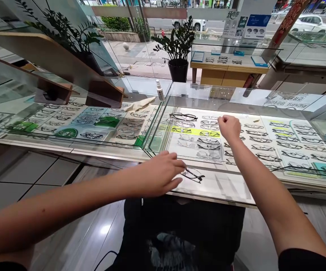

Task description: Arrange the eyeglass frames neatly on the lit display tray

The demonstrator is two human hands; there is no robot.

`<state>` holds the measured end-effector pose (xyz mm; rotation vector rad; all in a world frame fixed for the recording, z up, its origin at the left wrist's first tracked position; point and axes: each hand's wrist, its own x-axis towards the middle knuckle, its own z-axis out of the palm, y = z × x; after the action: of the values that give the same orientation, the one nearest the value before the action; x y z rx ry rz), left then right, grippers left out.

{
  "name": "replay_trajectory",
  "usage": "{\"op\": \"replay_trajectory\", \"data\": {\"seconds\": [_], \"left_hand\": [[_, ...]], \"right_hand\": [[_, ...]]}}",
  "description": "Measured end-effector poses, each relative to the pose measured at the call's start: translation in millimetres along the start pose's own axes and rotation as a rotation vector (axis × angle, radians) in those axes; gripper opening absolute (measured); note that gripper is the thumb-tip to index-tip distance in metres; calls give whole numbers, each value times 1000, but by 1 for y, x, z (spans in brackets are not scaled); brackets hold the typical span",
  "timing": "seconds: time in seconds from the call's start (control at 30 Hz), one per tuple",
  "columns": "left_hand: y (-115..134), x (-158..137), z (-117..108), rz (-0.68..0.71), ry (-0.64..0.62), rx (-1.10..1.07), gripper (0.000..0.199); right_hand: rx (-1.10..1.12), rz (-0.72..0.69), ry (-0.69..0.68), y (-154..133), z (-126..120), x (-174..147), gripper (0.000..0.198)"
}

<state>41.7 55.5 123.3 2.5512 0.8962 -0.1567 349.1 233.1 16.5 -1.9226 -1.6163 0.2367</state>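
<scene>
My left hand (pixel 164 172) is over the pulled-out white drawer (pixel 222 188) at the counter's front. Its bent fingers are at one end of a dark-framed pair of eyeglasses (pixel 194 175), which appears gripped at the fingertips. Farther forward, my right hand (pixel 230 127) is closed in a fist above the glass counter top; whatever its curled fingers hold, if anything, is hidden. To the left of that fist, a black pair of eyeglasses (pixel 183 117) rests on the glass.
Rows of eyeglasses (pixel 263 147) fill the display case beneath the glass. A white spray bottle (pixel 159 90) and a beige cloth (pixel 140 104) lie toward the back left. Behind stands a potted plant (pixel 178 69). Slanted wooden shelves (pixel 52 60) are at left.
</scene>
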Motion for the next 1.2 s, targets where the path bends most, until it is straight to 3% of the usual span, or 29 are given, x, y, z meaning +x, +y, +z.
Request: {"op": "replay_trajectory", "data": {"seconds": [0.17,0.33,0.47,0.67,0.9,1.2], "left_hand": [[-24,18,63,-23,-142,-46,34],[-51,58,96,-166,-151,-7,39],[-74,94,108,-289,-122,85,48],[-114,132,121,-436,59,246,56],[-146,152,130,-533,165,288,55],[-173,162,140,-558,156,272,50]], "right_hand": [[-7,-13,6,1,-1,-1,36],[-9,-3,8,-1,-2,-2,38],[-1,-13,4,-1,-1,-3,39],[3,1,-25,-4,-2,-4,37],[22,-1,-30,-7,-3,-4,37],[12,4,-43,-7,-2,-3,38]]}}
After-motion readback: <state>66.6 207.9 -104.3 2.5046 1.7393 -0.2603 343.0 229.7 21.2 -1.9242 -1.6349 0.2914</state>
